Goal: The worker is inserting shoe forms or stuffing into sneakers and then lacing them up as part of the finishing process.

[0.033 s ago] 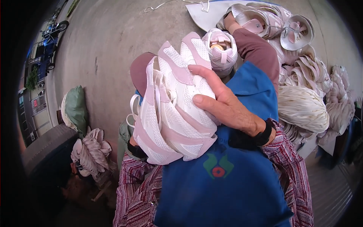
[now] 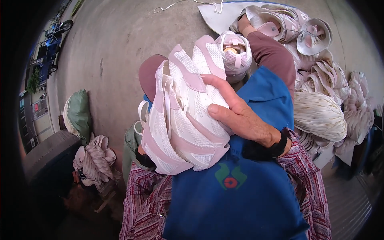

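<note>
A white mesh shoe upper (image 2: 184, 120) with pale pink strips is held in front of my chest, above my blue apron (image 2: 236, 200). My right hand (image 2: 240, 118) lies over its right side, fingers curled onto it. My left forearm in a striped sleeve runs under the upper, and my left hand is hidden beneath it; only a black wrist cuff (image 2: 145, 161) shows. A second pink and white upper (image 2: 235, 54) sits just beyond, by my knee in maroon trousers.
Heaps of white and pink uppers (image 2: 320, 112) fill the right side, with more on a white sheet (image 2: 224, 18) at the top. A tied bundle of uppers (image 2: 94, 158) and a green sack (image 2: 78, 114) lie on the concrete floor at the left.
</note>
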Demonstrator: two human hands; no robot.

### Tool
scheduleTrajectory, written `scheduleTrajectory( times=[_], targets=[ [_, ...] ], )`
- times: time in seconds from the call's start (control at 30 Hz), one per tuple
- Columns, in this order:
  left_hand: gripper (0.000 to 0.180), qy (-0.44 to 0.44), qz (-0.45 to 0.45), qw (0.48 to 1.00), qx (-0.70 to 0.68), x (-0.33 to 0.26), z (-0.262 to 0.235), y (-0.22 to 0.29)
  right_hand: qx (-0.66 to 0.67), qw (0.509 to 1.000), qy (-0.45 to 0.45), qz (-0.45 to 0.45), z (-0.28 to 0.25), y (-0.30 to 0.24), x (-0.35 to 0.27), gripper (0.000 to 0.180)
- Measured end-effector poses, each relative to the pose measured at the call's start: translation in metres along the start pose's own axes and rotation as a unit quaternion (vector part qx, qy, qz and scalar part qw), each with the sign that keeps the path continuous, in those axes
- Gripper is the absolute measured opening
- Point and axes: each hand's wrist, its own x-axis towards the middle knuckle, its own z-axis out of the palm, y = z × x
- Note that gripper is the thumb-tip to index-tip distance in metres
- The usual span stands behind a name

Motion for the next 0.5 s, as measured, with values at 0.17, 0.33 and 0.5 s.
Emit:
scheduleTrajectory(
  times=[0.17,0.33,0.5],
  targets=[
    [0.057,-0.027,0.001,1.000,0.007,0.006,-0.010,-0.015,0.024,1.000,0.014,0.003,-0.011,-0.002,-0.022,0.054],
    [0.057,-0.041,0.003,0.999,0.000,0.004,-0.016,-0.028,-0.168,0.985,-0.002,0.036,-0.020,-0.013,-0.049,0.059],
    [0.057,-0.036,0.032,0.999,-0.017,-0.016,-0.015,-0.039,-0.225,0.969,-0.104,-0.023,-0.001,-0.005,-0.060,0.095]
  ],
)
